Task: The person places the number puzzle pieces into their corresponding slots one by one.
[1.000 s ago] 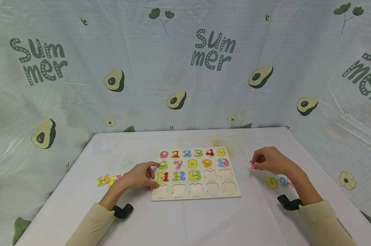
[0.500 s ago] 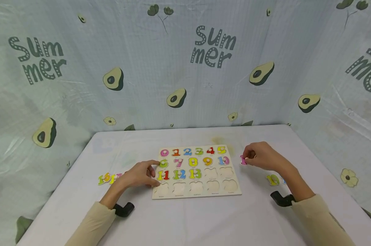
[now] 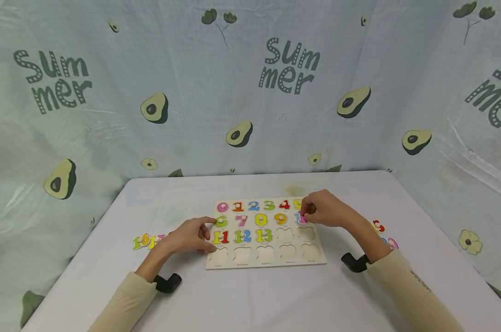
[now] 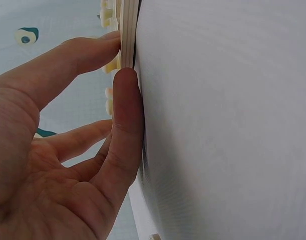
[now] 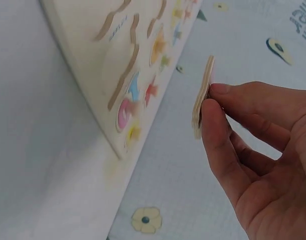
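Observation:
A wooden number puzzle board (image 3: pixel 317 263) lies in the middle of the white table, with numbers 0 to 13 seated and several hollows bare in its lower rows. My left hand (image 3: pixel 206 235) rests on the board's left edge (image 4: pixel 127 45), thumb (image 4: pixel 126 115) straight along the edge and a finger on top. My right hand (image 3: pixel 306 213) hovers over the board's right side and pinches a flat pink number piece (image 3: pixel 302 218) between thumb and fingers. In the right wrist view the piece (image 5: pixel 202 95) hangs edge-on, apart from the board (image 5: pixel 82 55).
Loose number pieces lie left of the board (image 3: pixel 146 240) and at the right (image 3: pixel 379 227), (image 3: pixel 390 242). The table's far edge meets a printed avocado cloth wall (image 3: pixel 250 92). Black wrist mounts (image 3: pixel 167 282), (image 3: pixel 354 262) sit under both forearms.
My right hand lifted the pink piece from the table at the right and carried it left, over the board's right side. The left hand stayed on the board's edge.

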Demonstrator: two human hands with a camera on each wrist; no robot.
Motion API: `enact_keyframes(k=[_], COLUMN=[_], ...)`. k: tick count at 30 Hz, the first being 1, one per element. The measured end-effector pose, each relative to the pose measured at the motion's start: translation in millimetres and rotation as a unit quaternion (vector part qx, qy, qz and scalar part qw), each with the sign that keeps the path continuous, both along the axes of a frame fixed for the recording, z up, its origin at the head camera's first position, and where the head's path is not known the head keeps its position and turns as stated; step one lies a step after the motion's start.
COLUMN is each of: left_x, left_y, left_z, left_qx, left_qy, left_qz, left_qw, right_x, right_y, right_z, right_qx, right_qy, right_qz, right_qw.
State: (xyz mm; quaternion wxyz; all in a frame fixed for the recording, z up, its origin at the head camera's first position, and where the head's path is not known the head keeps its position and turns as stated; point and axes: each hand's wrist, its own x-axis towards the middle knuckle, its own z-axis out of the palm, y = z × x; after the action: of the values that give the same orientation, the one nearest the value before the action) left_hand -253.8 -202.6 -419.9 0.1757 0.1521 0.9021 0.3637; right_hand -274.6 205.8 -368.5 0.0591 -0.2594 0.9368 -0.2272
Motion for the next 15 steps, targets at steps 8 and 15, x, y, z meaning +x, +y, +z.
enact_keyframes(k=[8, 15], left_x=[-0.4, 0.1], left_y=[-1.0, -1.6], left_z=[-1.1, -0.6], left_qx=[0.002, 0.006], left_qy=[0.001, 0.002], left_qz=[0.001, -0.004], left_qw=[1.0, 1.0], right_x=[-6.4, -9.8], right_y=[-22.7, -39.6], right_z=[-6.2, -8.9], right_qx=[0.005, 0.019], right_qy=[-0.017, -0.042], right_qz=[0.039, 0.049], right_qw=[0.999, 0.998])
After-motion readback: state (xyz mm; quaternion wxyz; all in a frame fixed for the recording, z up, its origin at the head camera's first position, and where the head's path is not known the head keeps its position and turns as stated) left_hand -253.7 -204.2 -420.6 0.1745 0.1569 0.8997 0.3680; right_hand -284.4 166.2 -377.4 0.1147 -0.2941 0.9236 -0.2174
